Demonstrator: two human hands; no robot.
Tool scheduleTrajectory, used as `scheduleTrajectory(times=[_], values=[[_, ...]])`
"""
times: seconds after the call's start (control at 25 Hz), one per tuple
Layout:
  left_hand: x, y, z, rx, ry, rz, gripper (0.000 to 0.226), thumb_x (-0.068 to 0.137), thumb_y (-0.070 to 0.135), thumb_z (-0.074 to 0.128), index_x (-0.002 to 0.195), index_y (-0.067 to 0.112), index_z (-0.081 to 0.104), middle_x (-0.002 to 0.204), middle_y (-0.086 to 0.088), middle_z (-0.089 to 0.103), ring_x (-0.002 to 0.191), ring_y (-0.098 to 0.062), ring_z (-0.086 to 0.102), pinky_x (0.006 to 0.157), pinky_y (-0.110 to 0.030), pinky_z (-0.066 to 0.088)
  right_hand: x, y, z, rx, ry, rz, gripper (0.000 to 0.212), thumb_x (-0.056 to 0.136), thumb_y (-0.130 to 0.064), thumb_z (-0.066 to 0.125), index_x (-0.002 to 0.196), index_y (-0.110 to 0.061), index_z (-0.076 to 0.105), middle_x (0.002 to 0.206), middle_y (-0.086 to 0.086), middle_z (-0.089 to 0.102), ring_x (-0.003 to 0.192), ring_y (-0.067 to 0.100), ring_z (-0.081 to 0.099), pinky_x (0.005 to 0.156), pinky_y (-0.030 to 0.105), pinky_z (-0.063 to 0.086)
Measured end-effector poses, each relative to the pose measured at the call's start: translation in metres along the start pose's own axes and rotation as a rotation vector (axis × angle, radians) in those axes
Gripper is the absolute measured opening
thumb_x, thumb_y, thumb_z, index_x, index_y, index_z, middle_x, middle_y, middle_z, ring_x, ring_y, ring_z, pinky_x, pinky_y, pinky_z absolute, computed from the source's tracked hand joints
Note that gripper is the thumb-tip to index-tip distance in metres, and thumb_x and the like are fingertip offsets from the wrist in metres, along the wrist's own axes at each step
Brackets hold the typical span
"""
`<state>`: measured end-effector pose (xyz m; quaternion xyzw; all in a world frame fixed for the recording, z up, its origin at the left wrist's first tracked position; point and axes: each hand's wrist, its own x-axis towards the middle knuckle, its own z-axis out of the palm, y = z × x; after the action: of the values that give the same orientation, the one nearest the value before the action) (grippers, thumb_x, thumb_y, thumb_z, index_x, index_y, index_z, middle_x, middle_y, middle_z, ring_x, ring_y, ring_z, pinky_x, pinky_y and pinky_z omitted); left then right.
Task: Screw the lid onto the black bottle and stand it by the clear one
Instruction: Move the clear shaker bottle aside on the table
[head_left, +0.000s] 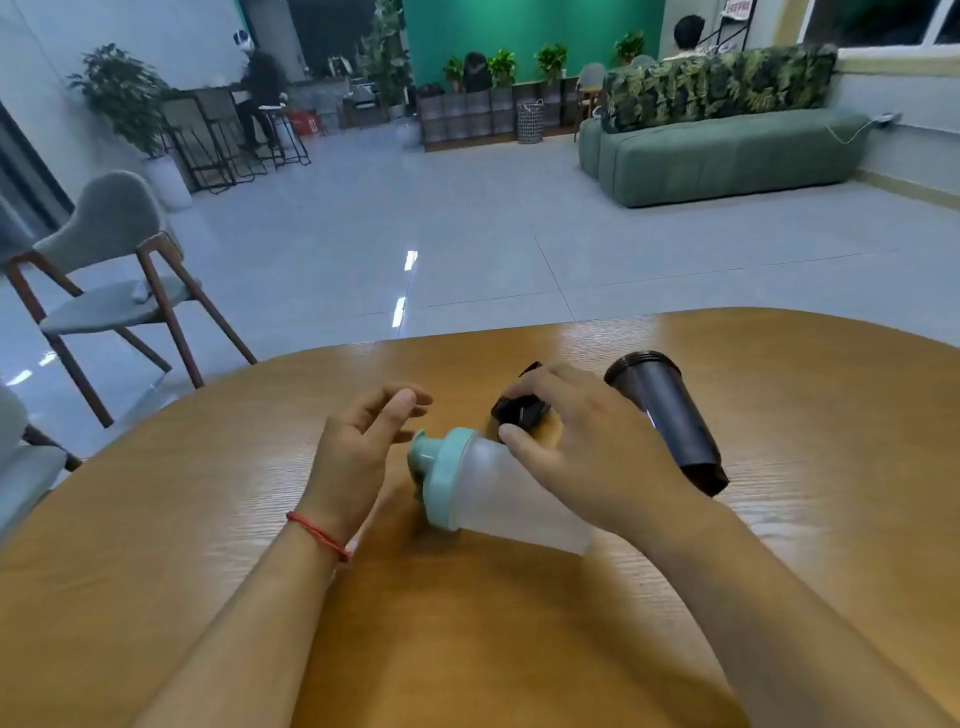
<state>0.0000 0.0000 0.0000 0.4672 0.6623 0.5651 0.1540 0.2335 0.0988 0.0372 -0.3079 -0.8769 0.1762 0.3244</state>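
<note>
The black bottle (667, 421) stands without a lid on the wooden table (208, 519), right of centre, its open threaded mouth up. Its black lid (519, 410) lies on the table just left of it, partly hidden under my right hand (587, 452), whose fingers curl around the lid. The clear bottle (509, 499) with a mint-green lid (441, 478) sits in front of the black lid, between my two hands. My left hand (363, 447) hovers left of the clear bottle, fingers apart and holding nothing.
The table's far edge curves just behind the bottles. A grey chair (114, 270) with wooden legs stands on the floor to the left. A green sofa (727, 156) and people sit far back in the room.
</note>
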Motion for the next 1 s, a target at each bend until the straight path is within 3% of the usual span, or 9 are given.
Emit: scheduleTrajectory(times=[0.08, 0.28, 0.44, 0.56, 0.72, 0.88, 1.0], values=[[-0.003, -0.007, 0.002, -0.066, 0.022, -0.105, 0.036, 0.113, 0.033, 0.049, 0.109, 0.014, 0.08, 0.111, -0.002, 0.081, 0.106, -0.014, 0.075, 0.077, -0.022, 0.062, -0.001, -0.003, 0.004, 0.002, -0.089, -0.01, 0.046, 0.096, -0.062, 0.059, 0.135, -0.038, 0.067, 0.13, -0.022, 0.065, 0.119, 0.005, 0.061, 0.096, 0.036, 0.056], [-0.007, -0.014, -0.001, -0.098, 0.002, -0.216, 0.045, 0.114, 0.036, 0.043, 0.106, 0.012, 0.08, 0.106, -0.004, 0.081, 0.1, -0.02, 0.075, 0.071, -0.025, 0.061, -0.017, -0.014, 0.014, -0.23, -0.347, -0.096, 0.092, 0.085, -0.088, 0.053, 0.163, -0.044, 0.034, 0.158, -0.022, 0.05, 0.136, 0.007, 0.055, 0.087, 0.029, 0.046], [-0.005, -0.011, -0.015, -0.116, 0.051, -0.216, 0.048, 0.114, 0.041, 0.04, 0.107, 0.015, 0.08, 0.109, -0.001, 0.082, 0.103, -0.018, 0.076, 0.082, -0.034, 0.064, -0.013, -0.028, 0.021, -0.259, -0.388, -0.08, 0.097, 0.08, -0.09, 0.056, 0.164, -0.051, 0.027, 0.151, -0.021, 0.061, 0.125, 0.01, 0.065, 0.089, 0.032, 0.053], [0.004, -0.013, -0.048, -0.236, 0.209, -0.247, 0.049, 0.113, 0.045, 0.041, 0.104, 0.016, 0.08, 0.111, -0.006, 0.082, 0.104, -0.023, 0.076, 0.086, -0.045, 0.062, 0.009, -0.051, 0.031, -0.076, -0.311, 0.013, 0.093, 0.077, -0.086, 0.068, 0.158, -0.055, 0.035, 0.144, -0.026, 0.063, 0.122, 0.01, 0.067, 0.088, 0.033, 0.053], [0.011, -0.024, -0.082, -0.459, 0.413, -0.33, 0.044, 0.108, 0.05, 0.047, 0.104, 0.018, 0.076, 0.11, -0.009, 0.079, 0.106, -0.029, 0.073, 0.082, -0.045, 0.056, 0.062, -0.08, 0.071, 0.378, -0.276, 0.159, 0.092, 0.074, -0.072, 0.086, 0.153, -0.051, 0.043, 0.134, -0.021, 0.062, 0.112, 0.006, 0.069, 0.097, 0.038, 0.061], [0.012, -0.03, -0.095, -0.404, 0.516, -0.319, 0.035, 0.105, 0.046, 0.05, 0.114, 0.024, 0.075, 0.118, -0.004, 0.077, 0.11, -0.025, 0.07, 0.088, -0.044, 0.056, 0.114, -0.112, 0.131, 0.637, -0.262, 0.162, 0.083, 0.083, -0.061, 0.086, 0.154, -0.044, 0.046, 0.138, -0.01, 0.061, 0.118, 0.009, 0.067, 0.094, 0.035, 0.062], [0.011, -0.035, -0.105, -0.354, 0.735, -0.26, 0.021, 0.106, 0.033, 0.054, 0.115, 0.028, 0.072, 0.119, 0.003, 0.075, 0.114, -0.021, 0.068, 0.094, -0.042, 0.054, 0.14, -0.13, 0.169, 0.762, -0.223, 0.129, 0.085, 0.085, -0.051, 0.089, 0.157, -0.038, 0.046, 0.139, -0.01, 0.061, 0.116, 0.006, 0.067, 0.094, 0.031, 0.061]])
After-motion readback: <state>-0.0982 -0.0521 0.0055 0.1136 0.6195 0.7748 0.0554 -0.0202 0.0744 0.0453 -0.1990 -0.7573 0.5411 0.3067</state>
